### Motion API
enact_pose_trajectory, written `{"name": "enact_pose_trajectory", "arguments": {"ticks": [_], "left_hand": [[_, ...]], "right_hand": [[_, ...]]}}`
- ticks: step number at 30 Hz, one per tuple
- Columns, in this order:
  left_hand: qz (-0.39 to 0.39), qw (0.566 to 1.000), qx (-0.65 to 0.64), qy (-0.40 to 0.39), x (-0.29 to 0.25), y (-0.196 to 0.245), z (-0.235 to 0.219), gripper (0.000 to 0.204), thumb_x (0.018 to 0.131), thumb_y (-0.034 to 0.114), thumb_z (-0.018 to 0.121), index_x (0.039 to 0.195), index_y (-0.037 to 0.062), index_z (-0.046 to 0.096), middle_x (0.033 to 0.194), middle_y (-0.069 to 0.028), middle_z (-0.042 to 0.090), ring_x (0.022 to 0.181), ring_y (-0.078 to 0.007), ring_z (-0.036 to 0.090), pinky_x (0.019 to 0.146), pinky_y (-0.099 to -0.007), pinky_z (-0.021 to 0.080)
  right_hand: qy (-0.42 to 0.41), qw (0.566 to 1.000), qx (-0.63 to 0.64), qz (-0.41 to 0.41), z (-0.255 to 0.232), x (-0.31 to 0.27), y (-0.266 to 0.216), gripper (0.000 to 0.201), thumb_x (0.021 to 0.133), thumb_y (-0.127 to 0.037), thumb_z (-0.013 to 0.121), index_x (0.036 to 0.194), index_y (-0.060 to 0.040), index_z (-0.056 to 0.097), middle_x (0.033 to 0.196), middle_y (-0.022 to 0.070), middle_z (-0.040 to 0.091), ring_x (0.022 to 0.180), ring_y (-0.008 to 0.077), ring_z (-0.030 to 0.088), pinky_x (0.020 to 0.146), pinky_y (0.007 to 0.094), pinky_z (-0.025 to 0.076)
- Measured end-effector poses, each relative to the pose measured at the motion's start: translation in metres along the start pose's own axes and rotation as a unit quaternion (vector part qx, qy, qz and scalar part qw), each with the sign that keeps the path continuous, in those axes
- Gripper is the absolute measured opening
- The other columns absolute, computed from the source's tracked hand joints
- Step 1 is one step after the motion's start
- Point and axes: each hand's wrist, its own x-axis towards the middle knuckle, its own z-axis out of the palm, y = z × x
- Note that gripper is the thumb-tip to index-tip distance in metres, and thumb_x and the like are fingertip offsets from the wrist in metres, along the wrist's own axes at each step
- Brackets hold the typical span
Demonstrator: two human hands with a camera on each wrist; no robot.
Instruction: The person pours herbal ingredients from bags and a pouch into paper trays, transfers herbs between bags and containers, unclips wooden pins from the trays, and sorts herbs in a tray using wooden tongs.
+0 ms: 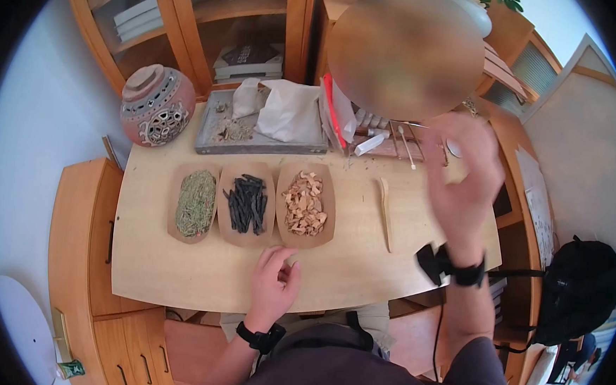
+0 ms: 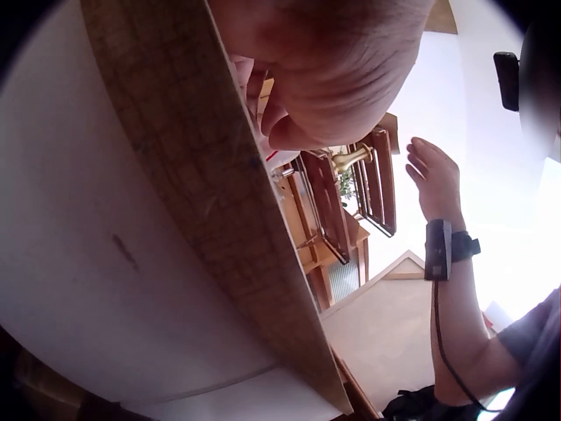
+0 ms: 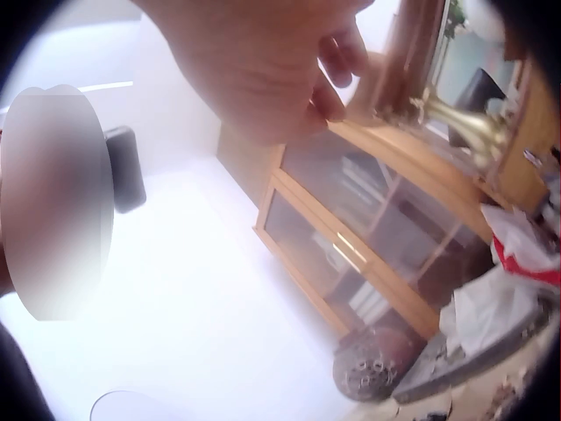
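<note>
My left hand (image 1: 275,282) rests at the front edge of the table, fingers loosely bent and holding nothing, just below two paper trays. My right hand (image 1: 466,184) is raised above the right side of the table, blurred, with its fingers loosely curved; the left wrist view shows no object in it. Three brown paper trays stand in a row: one with dried green herb (image 1: 196,205), one with dark sticks (image 1: 246,204), one with pale brown chips (image 1: 306,205). To their right lies a slim wooden scoop (image 1: 385,215).
Behind the trays, a grey tray (image 1: 268,149) bears white cloths (image 1: 289,111) and plant scraps. A patterned clay pot (image 1: 158,106) stands at the back left. At the back right are a white box (image 1: 371,143) and thin tools. A glass-door cabinet (image 1: 244,19) rises behind.
</note>
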Motion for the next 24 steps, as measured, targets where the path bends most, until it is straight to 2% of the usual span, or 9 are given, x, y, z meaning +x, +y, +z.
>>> {"name": "enact_pose_trajectory", "arguments": {"ticks": [2,5,7,10,17,19,20,21,24], "left_hand": [[-0.006,1.000,-0.001,0.000,0.001,0.001,0.000,0.023,0.089,0.000,0.068,0.111,0.0003,0.066,0.105,-0.0102,0.062,0.066,-0.0134,0.061,0.057,-0.0254,0.052],[-0.002,1.000,-0.001,-0.004,0.000,-0.001,0.000,0.023,0.089,-0.001,0.068,0.112,0.0002,0.066,0.104,-0.0101,0.062,0.064,-0.0131,0.060,0.056,-0.0255,0.051],[0.001,1.000,0.003,-0.003,-0.002,-0.001,-0.001,0.023,0.089,-0.001,0.068,0.112,0.0002,0.066,0.104,-0.0100,0.062,0.064,-0.0130,0.060,0.056,-0.0255,0.051],[0.002,1.000,0.004,0.001,-0.003,0.000,-0.001,0.022,0.089,-0.002,0.067,0.111,0.0001,0.066,0.103,-0.0098,0.062,0.065,-0.0129,0.061,0.056,-0.0254,0.051],[0.018,1.000,0.009,-0.003,-0.004,-0.003,0.000,0.021,0.089,-0.002,0.067,0.110,0.0003,0.066,0.103,-0.0097,0.062,0.065,-0.0130,0.061,0.057,-0.0250,0.051],[0.024,1.000,0.011,-0.001,-0.003,-0.005,0.000,0.020,0.090,-0.001,0.067,0.109,0.0004,0.067,0.103,-0.0097,0.062,0.065,-0.0132,0.061,0.057,-0.0250,0.052],[0.031,0.999,0.014,0.005,-0.004,-0.005,0.001,0.019,0.090,-0.001,0.067,0.109,0.0005,0.067,0.103,-0.0097,0.062,0.065,-0.0134,0.061,0.057,-0.0249,0.052],[0.023,1.000,0.014,0.004,-0.004,-0.005,0.001,0.019,0.090,-0.001,0.067,0.109,0.0005,0.067,0.103,-0.0097,0.062,0.065,-0.0134,0.061,0.057,-0.0249,0.052],[0.002,1.000,0.008,-0.004,-0.003,-0.004,0.000,0.018,0.090,0.000,0.067,0.108,0.0007,0.067,0.103,-0.0097,0.062,0.066,-0.0138,0.062,0.057,-0.0250,0.052]], "right_hand": [[0.074,0.991,-0.017,0.108,-0.010,0.027,0.027,0.009,0.086,-0.005,0.074,0.095,-0.0042,0.072,0.084,0.0087,0.070,0.077,0.0183,0.067,0.067,0.0307,0.050],[0.076,0.982,-0.023,0.174,-0.012,0.072,0.073,0.019,0.097,-0.016,0.069,0.106,0.0012,0.070,0.088,0.0057,0.071,0.073,0.0120,0.066,0.068,0.0231,0.052],[-0.091,0.890,0.166,0.414,-0.014,0.100,0.090,0.027,0.098,-0.020,0.069,0.108,0.0049,0.067,0.086,0.0090,0.071,0.073,0.0123,0.068,0.064,0.0220,0.055],[-0.068,0.786,0.371,0.490,0.001,0.101,0.120,0.033,0.097,-0.027,0.069,0.107,0.0043,0.066,0.098,0.0141,0.071,0.086,0.0189,0.070,0.073,0.0288,0.058],[-0.048,0.769,0.491,0.408,-0.008,0.080,0.127,0.029,0.100,-0.018,0.062,0.111,0.0078,0.062,0.105,0.0191,0.070,0.099,0.0274,0.072,0.087,0.0316,0.059],[0.012,0.787,0.445,0.427,-0.030,0.078,0.096,0.025,0.100,-0.015,0.062,0.110,0.0080,0.062,0.095,0.0138,0.070,0.084,0.0186,0.070,0.073,0.0252,0.057],[-0.006,0.797,0.426,0.428,-0.040,0.068,0.111,0.029,0.100,-0.017,0.060,0.111,0.0098,0.061,0.103,0.0170,0.070,0.098,0.0267,0.071,0.089,0.0311,0.058],[-0.049,0.838,0.368,0.399,-0.054,0.058,0.103,0.028,0.100,-0.018,0.060,0.112,0.0074,0.062,0.101,0.0140,0.070,0.095,0.0230,0.071,0.083,0.0293,0.058],[-0.091,0.747,0.512,0.414,-0.099,0.029,0.081,0.027,0.099,-0.013,0.059,0.119,0.0041,0.065,0.098,0.0074,0.069,0.086,0.0138,0.068,0.073,0.0250,0.054]]}}
